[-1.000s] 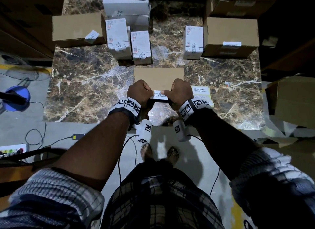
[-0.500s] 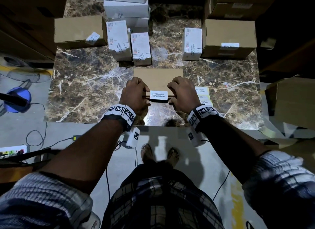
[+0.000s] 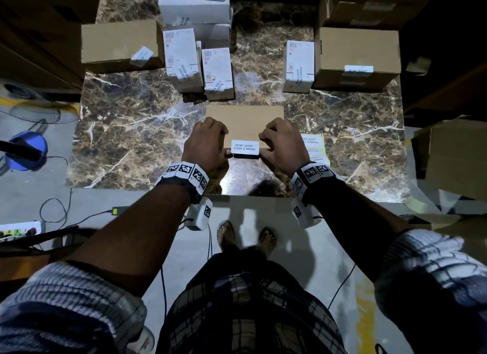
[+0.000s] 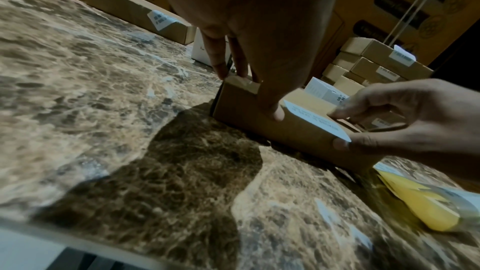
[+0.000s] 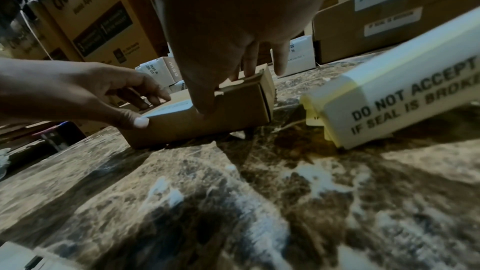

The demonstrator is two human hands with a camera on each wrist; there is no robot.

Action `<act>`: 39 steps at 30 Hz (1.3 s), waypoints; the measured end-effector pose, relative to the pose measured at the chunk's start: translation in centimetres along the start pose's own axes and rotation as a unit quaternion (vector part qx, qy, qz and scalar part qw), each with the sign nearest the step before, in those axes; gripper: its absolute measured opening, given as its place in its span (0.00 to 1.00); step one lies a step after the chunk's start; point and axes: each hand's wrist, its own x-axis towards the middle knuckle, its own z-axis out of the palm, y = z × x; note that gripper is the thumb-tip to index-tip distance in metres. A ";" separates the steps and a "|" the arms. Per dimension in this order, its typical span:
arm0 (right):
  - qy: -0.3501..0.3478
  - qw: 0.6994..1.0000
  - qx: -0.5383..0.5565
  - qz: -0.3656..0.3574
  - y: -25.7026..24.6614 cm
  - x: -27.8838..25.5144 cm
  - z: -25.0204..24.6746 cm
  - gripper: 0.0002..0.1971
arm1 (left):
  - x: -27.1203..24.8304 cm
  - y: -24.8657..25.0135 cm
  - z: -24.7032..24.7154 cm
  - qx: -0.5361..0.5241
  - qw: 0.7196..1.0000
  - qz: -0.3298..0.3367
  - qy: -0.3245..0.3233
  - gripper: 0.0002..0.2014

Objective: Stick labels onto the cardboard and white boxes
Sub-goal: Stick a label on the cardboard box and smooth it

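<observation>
The flat brown cardboard box [image 3: 243, 121] lies on the brown marble bench [image 3: 126, 132] straight ahead of me, between my two hands, its long axis running left to right across my body, so neither hand is nearer than the other. My left hand [image 3: 207, 145] has its fingers resting on the box's top near the left end and its thumb down against the near face; my right hand [image 3: 283, 145] mirrors it near the right end. Between the two thumbs sits the small white rectangular label [image 3: 245, 148], printed in black with DO NOT ACCEPT IF SEAL IS BROKEN. Its long side runs the same way as the box, and it straddles the near top edge: the upper part lies on the lid, the lower part hangs over the front face. From the left wrist view that lower flap looks as though it stands off the cardboard, so I judge it is not yet stuck down there. What comes next, I think, is a downward fold and rub along the front face. My fingers are curled over the box rather than spread flat, each hand touching one end of the label. The yellow-backed sheet of spare labels [image 3: 315, 146] lies just beside my right hand on the bench.
</observation>
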 end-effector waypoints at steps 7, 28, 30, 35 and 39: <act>0.002 0.990 0.128 0.065 0.0 0.0 1.3 0.13 | -0.8 -0.9 1.3 -0.073 0.996 -0.031 0.035 0.30; -0.096 0.977 0.187 0.030 -1.3 1.4 -6.6 0.14 | -0.3 0.7 -6.2 -0.151 0.981 -0.107 -0.060 0.18; -0.096 0.974 0.202 0.037 -1.3 1.6 -6.8 0.13 | 0.2 0.8 -6.6 -0.146 0.981 -0.114 -0.063 0.17; -0.080 0.964 0.250 0.041 -1.6 1.8 -6.9 0.16 | 1.3 1.3 -7.5 -0.145 0.979 -0.127 -0.065 0.14; -0.104 0.950 0.287 0.061 -1.6 2.0 -6.8 0.19 | 1.4 1.5 -7.6 -0.145 0.978 -0.135 -0.060 0.13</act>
